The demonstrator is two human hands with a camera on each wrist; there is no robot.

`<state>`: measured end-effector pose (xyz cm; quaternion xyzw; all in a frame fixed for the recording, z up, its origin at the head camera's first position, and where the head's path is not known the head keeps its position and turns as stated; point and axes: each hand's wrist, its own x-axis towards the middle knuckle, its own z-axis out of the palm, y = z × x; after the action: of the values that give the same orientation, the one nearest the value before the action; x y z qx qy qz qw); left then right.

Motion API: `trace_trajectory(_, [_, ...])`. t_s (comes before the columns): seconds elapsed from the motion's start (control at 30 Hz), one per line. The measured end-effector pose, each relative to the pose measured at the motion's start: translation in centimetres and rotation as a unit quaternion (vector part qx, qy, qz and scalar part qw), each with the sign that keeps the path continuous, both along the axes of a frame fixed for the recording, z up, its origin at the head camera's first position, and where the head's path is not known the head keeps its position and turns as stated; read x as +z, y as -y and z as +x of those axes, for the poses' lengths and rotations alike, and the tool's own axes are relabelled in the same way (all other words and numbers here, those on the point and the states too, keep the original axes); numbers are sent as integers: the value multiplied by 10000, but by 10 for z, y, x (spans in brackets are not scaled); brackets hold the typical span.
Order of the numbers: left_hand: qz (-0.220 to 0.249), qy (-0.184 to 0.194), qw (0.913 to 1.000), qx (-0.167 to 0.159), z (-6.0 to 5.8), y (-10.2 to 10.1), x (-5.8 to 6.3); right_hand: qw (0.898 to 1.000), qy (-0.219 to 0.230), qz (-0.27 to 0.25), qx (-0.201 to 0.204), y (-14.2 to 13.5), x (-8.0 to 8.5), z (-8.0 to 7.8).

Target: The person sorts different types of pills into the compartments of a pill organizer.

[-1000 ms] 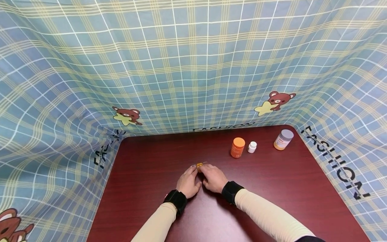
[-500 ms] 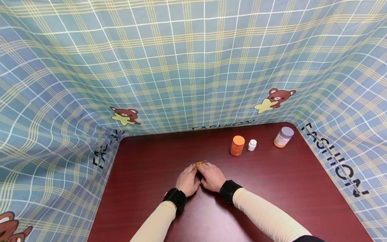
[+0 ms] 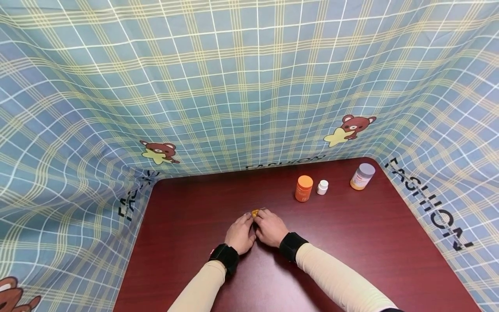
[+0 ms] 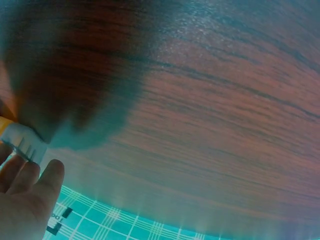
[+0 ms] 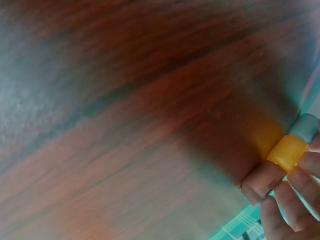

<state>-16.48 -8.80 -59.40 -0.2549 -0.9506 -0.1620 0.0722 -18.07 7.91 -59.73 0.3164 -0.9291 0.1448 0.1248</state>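
Note:
A small segmented case with a yellow middle [image 3: 255, 213] sits between my two hands near the centre of the table. In the right wrist view its rounded yellow section [image 5: 287, 152] has a grey section on one side and a brownish, see-through one on the other. My left hand [image 3: 239, 234] holds its left part, a pale ribbed end [image 4: 22, 142] in the left wrist view. My right hand [image 3: 271, 228] holds the right part, fingers [image 5: 280, 205] curled along it. Both thumbs lie low, near each other. In the head view the fingers hide most of the case.
An orange bottle [image 3: 303, 189], a small white bottle [image 3: 322, 187] and a grey-lidded bottle [image 3: 362, 177] stand at the back right of the dark red table [image 3: 195, 195]. A blue checked cloth [image 3: 249, 86] hangs behind and along both sides.
The head view has shifted slightly, moving the scene a little left. Both hands stay on the case; the right fingers have bent slightly more and the yellow part looks turned.

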Motion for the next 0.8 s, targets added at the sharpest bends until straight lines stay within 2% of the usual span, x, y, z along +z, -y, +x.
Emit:
trace_trajectory(0.13, [-56,-121,9998,-163,-2,2,3,10000,-14,63,-69,1,-1,-2])
trace_trajectory(0.3, [-95,-134,9994,-289,-11,3,8,9998,-30,122,-180,1,-6,-3])
trace_trajectory(0.53, [-405,236,9989,-95,-22,0,13,9996,24,201,-199,3,-8,-3])
trace_trajectory(0.8, [-486,16,9988,-27,-33,-4,8,9992,167,200,-295,2,-6,-4])
